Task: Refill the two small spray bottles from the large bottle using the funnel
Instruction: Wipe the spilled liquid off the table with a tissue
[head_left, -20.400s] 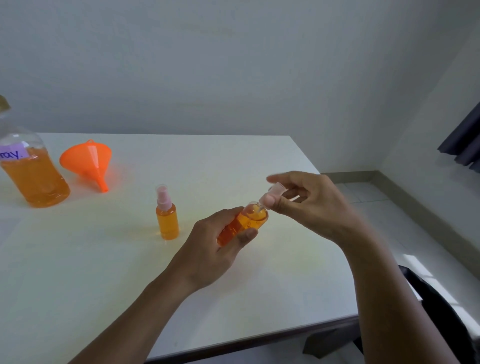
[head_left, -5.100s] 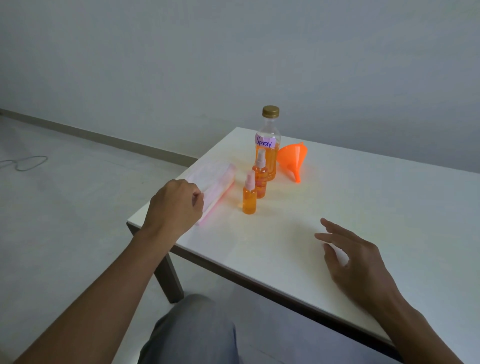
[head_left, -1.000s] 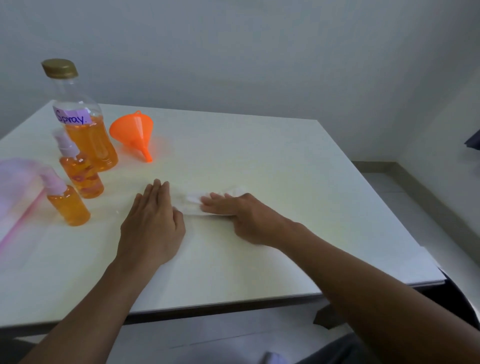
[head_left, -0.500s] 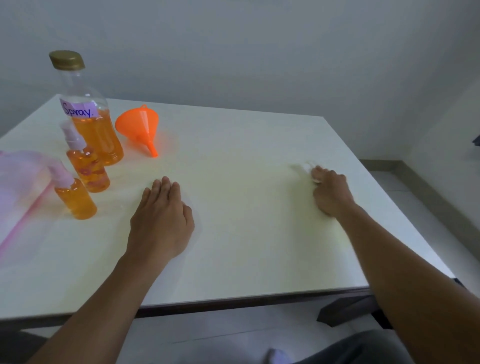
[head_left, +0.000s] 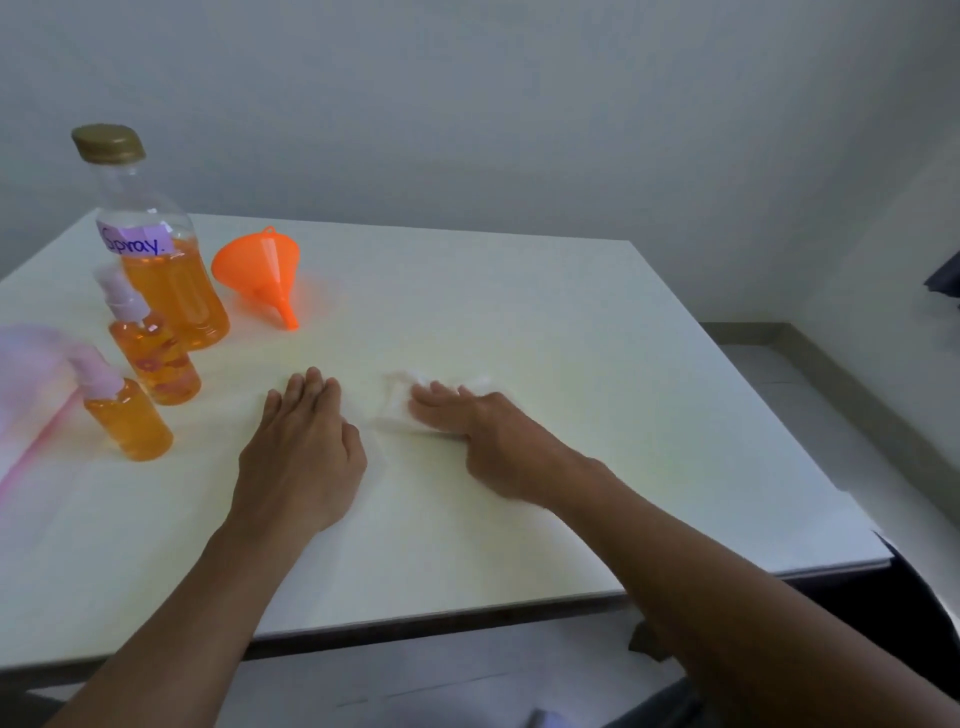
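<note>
The large bottle (head_left: 161, 260), capped in gold and labelled "Spray", stands at the far left with orange liquid in it. Two small spray bottles (head_left: 156, 364) (head_left: 127, 421) stand capped in front of it, both full of orange liquid. The orange funnel (head_left: 262, 270) lies on its side to the right of the large bottle. My left hand (head_left: 301, 452) rests flat on the white table (head_left: 519, 322), palm down, holding nothing. My right hand (head_left: 478, 431) presses a white tissue (head_left: 397, 410) onto the table's middle, fingers flat on it.
A pink-and-white tissue pack (head_left: 31, 395) lies at the left edge beside the small bottles. The table's front edge runs close to my body and its right edge drops to a tiled floor (head_left: 779, 374). A wall stands behind the table.
My right hand has slid the tissue back from the table's right side to the middle, close to my left hand. My left hand stays flat in place.
</note>
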